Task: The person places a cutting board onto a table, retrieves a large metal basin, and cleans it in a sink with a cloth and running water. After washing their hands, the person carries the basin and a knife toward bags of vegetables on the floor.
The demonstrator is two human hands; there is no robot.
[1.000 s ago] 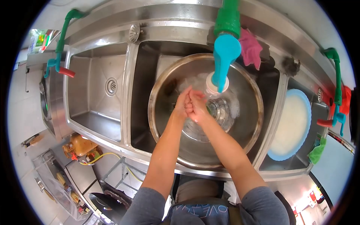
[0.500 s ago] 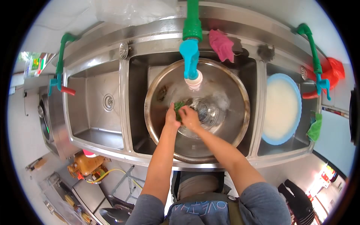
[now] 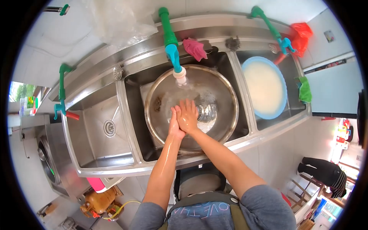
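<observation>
Where they meet: left hand (image 3: 174, 125) and right hand (image 3: 187, 118) together over the steel basin (image 3: 235, 96), can't see between
Wetting: looks done, rest I can't tell

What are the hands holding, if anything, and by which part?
I can't tell: the right hand lies against the left hand, hiding whatever's between them.

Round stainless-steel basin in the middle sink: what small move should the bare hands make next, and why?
Perhaps lift the wet bare right hand slightly off the wet bare left hand: they are pressed together over the round steel basin, so whatever may lie between the palms cannot be seen.
</observation>
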